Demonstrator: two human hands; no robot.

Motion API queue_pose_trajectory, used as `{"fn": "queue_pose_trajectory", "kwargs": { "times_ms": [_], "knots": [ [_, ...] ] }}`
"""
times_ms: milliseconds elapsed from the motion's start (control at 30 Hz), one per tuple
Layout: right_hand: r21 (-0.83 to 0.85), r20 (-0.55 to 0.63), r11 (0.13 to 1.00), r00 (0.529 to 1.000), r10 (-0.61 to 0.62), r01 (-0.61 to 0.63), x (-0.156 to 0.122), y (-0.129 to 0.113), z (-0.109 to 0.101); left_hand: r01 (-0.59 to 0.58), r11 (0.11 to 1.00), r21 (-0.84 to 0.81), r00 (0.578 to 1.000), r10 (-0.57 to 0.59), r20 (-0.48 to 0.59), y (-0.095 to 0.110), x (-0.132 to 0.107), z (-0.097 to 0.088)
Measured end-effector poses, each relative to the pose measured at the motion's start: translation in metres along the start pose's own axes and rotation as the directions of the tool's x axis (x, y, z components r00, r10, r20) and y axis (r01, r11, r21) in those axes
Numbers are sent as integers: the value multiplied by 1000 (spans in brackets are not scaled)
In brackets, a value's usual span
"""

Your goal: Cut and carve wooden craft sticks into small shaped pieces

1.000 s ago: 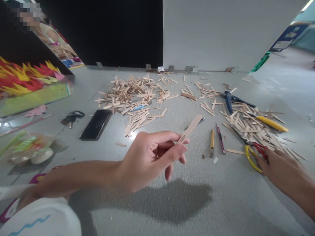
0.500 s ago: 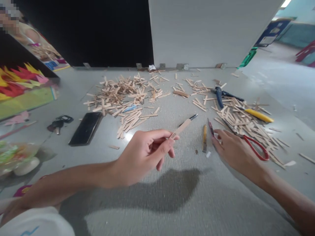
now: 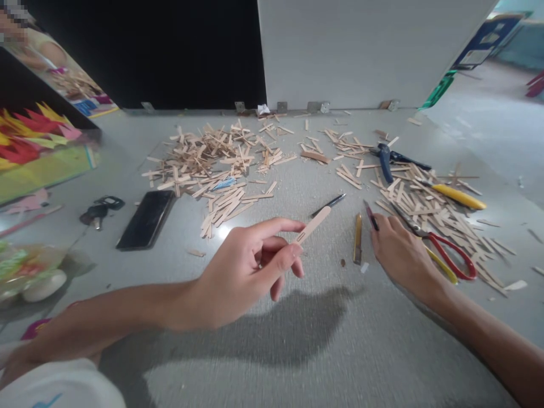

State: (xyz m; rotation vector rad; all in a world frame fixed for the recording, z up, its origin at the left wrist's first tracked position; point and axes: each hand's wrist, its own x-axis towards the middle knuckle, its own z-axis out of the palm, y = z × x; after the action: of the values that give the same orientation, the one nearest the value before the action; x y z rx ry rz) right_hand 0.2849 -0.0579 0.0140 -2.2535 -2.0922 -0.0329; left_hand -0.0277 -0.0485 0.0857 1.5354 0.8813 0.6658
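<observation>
My left hand [image 3: 250, 272] pinches a wooden craft stick [image 3: 315, 224] between thumb and fingers, above the table. A small dark-edged slot shows near the stick's held end. On the right, my right hand [image 3: 402, 255] is closed around the rear of a slim, pointed, dark reddish tool [image 3: 370, 215], low over the tabletop; its exact kind is unclear. Left of that hand lies a yellow utility knife [image 3: 357, 239]. A black pen [image 3: 329, 205] rests just beyond the stick. Scissors with red and yellow handles [image 3: 454, 258] lie beside my right hand, partly covered by it.
Loose craft sticks [image 3: 204, 150] are heaped at the back left, with more [image 3: 408, 192] at the right around blue-handled pliers [image 3: 385, 161] and a yellow-handled tool [image 3: 459, 196]. A phone [image 3: 147, 220] and keys [image 3: 100, 214] lie left. An upright panel [image 3: 340, 56] stands behind.
My right hand has closed on the slim tool and shifted a little, uncovering the scissors' yellow handle. My left hand still holds the stick in nearly the same place. The view has shifted slightly.
</observation>
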Motion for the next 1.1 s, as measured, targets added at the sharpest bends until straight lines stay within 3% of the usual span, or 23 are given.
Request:
{"fn": "queue_pose_trajectory", "kwargs": {
  "times_ms": [133,267,400,500,600,700,800,933,1100],
  "knots": [
    [142,-56,989,998,-32,40,3,6,5,7,1000,2,1000,-7,19,1,-1,0],
    [181,-105,983,994,0,19,3,8,9,8,1000,-7,1000,-8,25,1,-2,0],
    [203,-228,979,970,80,-34,2,5,9,11,1000,-13,999,-11,33,0,-1,0],
    [229,-326,973,944,53,24,0,3,3,13,1000,-17,999,-13,38,0,0,0],
    [208,-437,959,895,-87,195,-9,-3,-5,18,1000,-23,999,-16,47,0,0,0],
    [118,-561,912,784,-264,392,-24,-13,-11,42,998,-39,996,-38,87,-1,2,-1],
    [82,-613,882,721,-323,465,-36,-23,-13,107,993,-56,983,-97,158,-5,9,-2],
    [95,-587,846,716,-378,525,-40,-30,-13,212,977,-20,950,-201,237,-17,26,-1],
    [-129,-436,721,613,-658,681,-40,-29,-11,288,940,182,894,-332,301,-41,49,-1]
  ]
}}
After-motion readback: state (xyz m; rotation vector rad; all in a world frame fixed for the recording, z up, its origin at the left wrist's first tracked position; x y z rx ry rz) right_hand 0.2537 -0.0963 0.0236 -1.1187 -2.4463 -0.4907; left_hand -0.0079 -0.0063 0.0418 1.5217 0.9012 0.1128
